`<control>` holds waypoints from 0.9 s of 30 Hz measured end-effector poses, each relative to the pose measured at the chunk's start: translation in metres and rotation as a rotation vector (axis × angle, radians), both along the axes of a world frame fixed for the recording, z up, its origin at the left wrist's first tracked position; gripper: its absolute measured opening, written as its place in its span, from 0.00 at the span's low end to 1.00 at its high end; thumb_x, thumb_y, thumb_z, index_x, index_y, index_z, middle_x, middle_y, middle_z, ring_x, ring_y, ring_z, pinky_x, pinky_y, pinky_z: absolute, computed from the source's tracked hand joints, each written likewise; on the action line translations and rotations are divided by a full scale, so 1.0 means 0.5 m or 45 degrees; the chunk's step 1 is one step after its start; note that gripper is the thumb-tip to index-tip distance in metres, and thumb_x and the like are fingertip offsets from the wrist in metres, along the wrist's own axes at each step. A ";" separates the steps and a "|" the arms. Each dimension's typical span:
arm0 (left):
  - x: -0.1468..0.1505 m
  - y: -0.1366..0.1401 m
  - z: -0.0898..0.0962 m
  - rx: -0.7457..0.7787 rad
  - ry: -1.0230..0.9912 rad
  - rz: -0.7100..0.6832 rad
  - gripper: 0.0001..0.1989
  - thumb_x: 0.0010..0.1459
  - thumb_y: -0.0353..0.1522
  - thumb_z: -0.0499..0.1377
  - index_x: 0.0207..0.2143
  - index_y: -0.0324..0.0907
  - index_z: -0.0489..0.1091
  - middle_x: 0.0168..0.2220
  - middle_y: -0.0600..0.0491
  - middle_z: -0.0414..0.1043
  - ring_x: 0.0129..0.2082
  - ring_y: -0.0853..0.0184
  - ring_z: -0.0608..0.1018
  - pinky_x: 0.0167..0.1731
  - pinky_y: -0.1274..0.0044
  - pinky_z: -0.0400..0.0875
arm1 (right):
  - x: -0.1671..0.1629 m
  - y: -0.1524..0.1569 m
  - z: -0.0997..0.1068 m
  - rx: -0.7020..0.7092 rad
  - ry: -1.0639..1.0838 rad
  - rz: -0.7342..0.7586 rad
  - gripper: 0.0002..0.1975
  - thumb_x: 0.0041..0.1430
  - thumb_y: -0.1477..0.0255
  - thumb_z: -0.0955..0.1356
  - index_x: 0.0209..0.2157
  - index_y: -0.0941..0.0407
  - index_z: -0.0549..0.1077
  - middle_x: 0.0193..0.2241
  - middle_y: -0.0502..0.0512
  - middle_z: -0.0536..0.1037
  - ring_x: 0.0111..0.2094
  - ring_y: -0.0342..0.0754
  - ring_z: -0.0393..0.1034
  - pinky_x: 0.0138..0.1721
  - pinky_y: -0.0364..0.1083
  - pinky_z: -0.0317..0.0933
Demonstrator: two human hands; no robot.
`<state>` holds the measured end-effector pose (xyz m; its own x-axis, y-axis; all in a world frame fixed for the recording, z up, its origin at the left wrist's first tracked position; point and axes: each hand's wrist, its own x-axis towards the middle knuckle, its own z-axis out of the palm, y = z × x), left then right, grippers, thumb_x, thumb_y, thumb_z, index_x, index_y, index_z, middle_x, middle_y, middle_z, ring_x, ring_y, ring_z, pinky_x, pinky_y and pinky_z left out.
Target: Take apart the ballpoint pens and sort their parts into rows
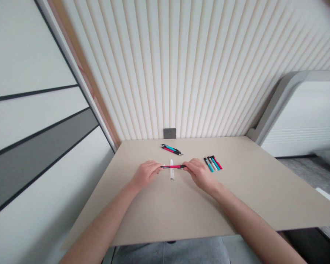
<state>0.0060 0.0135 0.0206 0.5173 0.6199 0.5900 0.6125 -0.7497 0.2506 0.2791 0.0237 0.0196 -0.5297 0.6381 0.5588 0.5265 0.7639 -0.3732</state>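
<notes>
Both hands grip one red and black pen, held level from side to side. My left hand pinches its left end, and my right hand pinches the black right end. Below the pen's middle, a few slim white sticks lie on the table, pointing away from me; what they are is too small to tell. Beyond my hands, a small group of pens in blue, red and black lies at a slant.
Right of my right hand, several short black-topped pieces in blue, white and red lie side by side on the beige table. A ribbed wall with a dark socket rises behind. A white cabinet stands at left, a pale headboard at right.
</notes>
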 end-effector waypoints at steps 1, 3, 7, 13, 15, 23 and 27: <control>0.001 0.000 -0.001 -0.069 -0.042 -0.006 0.14 0.67 0.34 0.49 0.34 0.39 0.71 0.23 0.53 0.71 0.25 0.70 0.72 0.28 0.78 0.66 | 0.000 -0.002 0.002 0.044 0.005 -0.003 0.15 0.68 0.66 0.58 0.42 0.56 0.74 0.30 0.59 0.75 0.35 0.51 0.66 0.39 0.49 0.59; 0.000 0.000 -0.001 -0.145 -0.100 -0.007 0.14 0.67 0.33 0.49 0.33 0.39 0.71 0.23 0.54 0.70 0.24 0.71 0.72 0.28 0.80 0.66 | -0.001 -0.005 0.006 0.075 0.028 -0.005 0.14 0.68 0.67 0.59 0.44 0.55 0.74 0.32 0.59 0.76 0.38 0.52 0.66 0.41 0.50 0.59; -0.010 0.002 0.001 0.023 -0.041 -0.001 0.12 0.67 0.33 0.50 0.39 0.39 0.71 0.28 0.51 0.73 0.28 0.69 0.74 0.30 0.77 0.67 | -0.003 -0.007 0.009 -0.092 0.080 0.053 0.14 0.67 0.64 0.60 0.45 0.55 0.74 0.33 0.58 0.77 0.38 0.51 0.67 0.42 0.50 0.60; -0.017 0.003 0.002 0.210 0.077 -0.002 0.11 0.66 0.33 0.51 0.39 0.38 0.71 0.30 0.48 0.74 0.30 0.67 0.74 0.33 0.75 0.68 | -0.002 0.003 -0.004 -0.598 0.077 0.097 0.24 0.69 0.60 0.54 0.29 0.57 0.73 0.24 0.50 0.74 0.25 0.43 0.65 0.30 0.43 0.58; -0.014 0.003 0.001 0.200 0.085 0.006 0.11 0.66 0.34 0.51 0.39 0.38 0.71 0.30 0.49 0.74 0.29 0.67 0.73 0.32 0.75 0.67 | -0.003 0.004 -0.005 -0.620 0.066 0.077 0.24 0.69 0.61 0.55 0.27 0.57 0.72 0.21 0.49 0.72 0.22 0.42 0.63 0.27 0.42 0.56; -0.006 0.002 -0.002 -0.146 -0.069 -0.001 0.15 0.67 0.34 0.49 0.32 0.39 0.71 0.22 0.54 0.70 0.24 0.70 0.72 0.28 0.79 0.65 | -0.001 -0.003 0.002 -0.118 0.117 0.030 0.14 0.67 0.65 0.60 0.41 0.55 0.75 0.28 0.57 0.75 0.34 0.50 0.67 0.38 0.48 0.60; -0.018 0.005 -0.001 -0.135 -0.092 0.005 0.12 0.67 0.33 0.50 0.37 0.39 0.72 0.24 0.54 0.70 0.25 0.70 0.73 0.28 0.80 0.65 | -0.001 -0.003 0.004 -0.244 0.211 0.077 0.15 0.66 0.61 0.62 0.46 0.53 0.75 0.34 0.57 0.77 0.37 0.50 0.69 0.40 0.48 0.62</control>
